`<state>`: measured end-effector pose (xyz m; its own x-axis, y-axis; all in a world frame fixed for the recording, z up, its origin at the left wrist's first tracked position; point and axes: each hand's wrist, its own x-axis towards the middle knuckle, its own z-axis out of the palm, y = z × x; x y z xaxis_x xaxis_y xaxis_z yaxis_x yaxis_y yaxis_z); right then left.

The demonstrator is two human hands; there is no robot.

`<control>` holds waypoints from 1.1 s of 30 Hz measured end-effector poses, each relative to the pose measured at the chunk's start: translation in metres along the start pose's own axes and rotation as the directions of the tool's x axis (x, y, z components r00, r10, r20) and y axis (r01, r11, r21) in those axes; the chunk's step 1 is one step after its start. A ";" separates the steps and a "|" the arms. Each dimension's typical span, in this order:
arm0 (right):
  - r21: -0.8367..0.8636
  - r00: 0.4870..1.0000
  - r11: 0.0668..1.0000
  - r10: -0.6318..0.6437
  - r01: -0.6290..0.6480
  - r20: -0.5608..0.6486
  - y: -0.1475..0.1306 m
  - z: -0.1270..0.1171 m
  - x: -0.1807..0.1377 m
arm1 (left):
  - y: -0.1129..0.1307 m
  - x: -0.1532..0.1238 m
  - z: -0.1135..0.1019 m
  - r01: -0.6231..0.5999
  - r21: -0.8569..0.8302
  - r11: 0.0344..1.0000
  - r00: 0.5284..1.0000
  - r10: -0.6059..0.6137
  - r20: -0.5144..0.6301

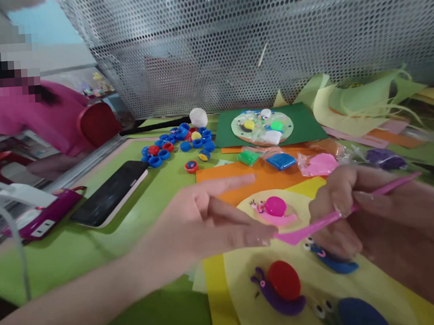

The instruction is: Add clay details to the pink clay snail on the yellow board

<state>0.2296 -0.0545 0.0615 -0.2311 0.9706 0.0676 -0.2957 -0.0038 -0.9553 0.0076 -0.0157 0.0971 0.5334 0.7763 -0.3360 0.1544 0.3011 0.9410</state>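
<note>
Tool position: the pink modelling tool (pixel 316 223) lies in the air just in front of the pink clay snail (pixel 275 210), its flat blade end pointing left and its thin handle rising to the right of the snail.

Hand state: my right hand (pixel 338 214) is curled around the middle of the shaft, grasping it, directly right of the pink clay snail; my left hand (pixel 202 222) sits left of the snail with the index finger stretched straight; its lower fingertips (pixel 260 237) meet the blade end; whether they pinch it or only touch it cannot be told.

Handling, as judged: the tool looks like thin moulded plastic; light, fairly stiff, smooth and likely to twist between the fingers; hold it at mid-shaft, close to the blade, not at the narrow tail.

Surroundings: the pink clay snail rests on a yellow paper disc (pixel 375 290); nearer to me than the snail lie a purple snail with a red shell (pixel 281 286) and a blue snail (pixel 333 263), the latter partly under my right hand; beyond the snail lie packets of green clay (pixel 249 157), blue clay (pixel 281 161) and pink clay (pixel 320 164); far left of it, a phone (pixel 110 193) lies face up; beyond and left, blue bottle caps (pixel 179 142) are clustered.
</note>
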 end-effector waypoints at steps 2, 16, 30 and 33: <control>0.028 1.000 0.999 -0.023 0.024 -0.007 -0.002 -0.001 0.002 | 0.001 0.001 -0.001 -0.122 0.247 0.961 0.990 0.134 -0.032; -0.003 0.980 0.988 -0.154 0.155 -0.128 -0.010 -0.007 0.013 | -0.089 -0.035 0.014 -0.404 0.839 0.365 0.732 0.679 0.056; -0.002 0.975 0.984 -0.178 0.179 -0.132 -0.016 -0.002 0.011 | -0.099 -0.036 0.020 -0.447 0.891 -0.080 0.485 0.815 0.316; -0.002 0.976 0.984 -0.174 0.176 -0.133 -0.016 -0.002 0.011 | -0.102 -0.038 0.020 -0.436 0.889 -0.139 0.459 0.815 0.353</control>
<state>0.2335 -0.0428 0.0769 -0.0507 0.9796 0.1944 -0.3294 0.1674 -0.9292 -0.0119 -0.0863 0.0149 0.6642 0.4065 0.6274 0.4853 -0.8728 0.0517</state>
